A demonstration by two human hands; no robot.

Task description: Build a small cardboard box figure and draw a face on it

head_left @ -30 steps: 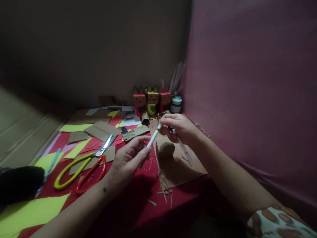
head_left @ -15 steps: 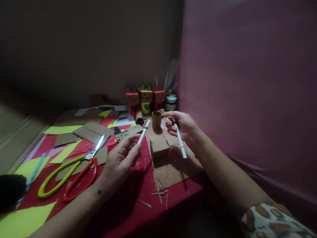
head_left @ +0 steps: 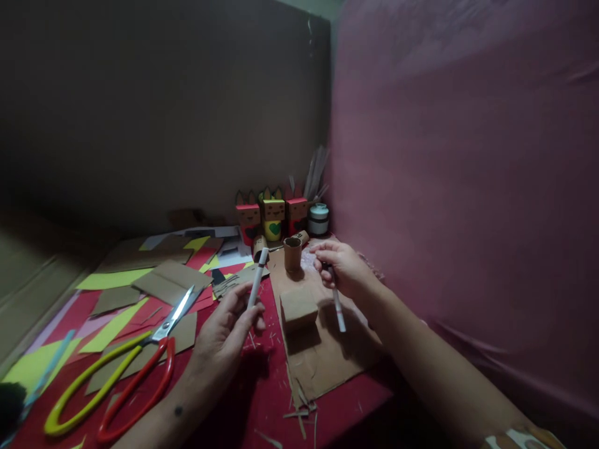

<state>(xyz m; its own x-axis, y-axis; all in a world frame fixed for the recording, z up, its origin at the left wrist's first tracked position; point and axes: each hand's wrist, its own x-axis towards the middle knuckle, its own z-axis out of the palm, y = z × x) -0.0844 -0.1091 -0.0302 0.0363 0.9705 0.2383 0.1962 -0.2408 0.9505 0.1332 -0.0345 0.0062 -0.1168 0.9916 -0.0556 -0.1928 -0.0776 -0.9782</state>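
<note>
My left hand (head_left: 229, 333) is closed around a slim white marker (head_left: 257, 280) with a dark band near its upper end. The marker points up and slightly right. Across from it, my right hand (head_left: 339, 268) grips a second white marker (head_left: 339, 310), its free end hanging down over the cardboard. That end has a faint reddish band; the other end is hidden by the fingers. Below and between the hands, a small brown cardboard box (head_left: 298, 310) rests on a cardboard sheet (head_left: 322, 377). A short cardboard tube (head_left: 292, 255) stands upright behind the box.
Large scissors (head_left: 161, 333) with yellow and red handles lie partly open at left, among coloured paper and cardboard pieces (head_left: 171, 279). Several box-headed cardboard figures (head_left: 272, 215) and a lidded jar (head_left: 319, 218) stand at the back. Pink cloth (head_left: 449, 187) hangs at right.
The view has tilted upward, so the table contents sit lower in the picture. The left marker is more upright than before. Both hands still hold their markers.
</note>
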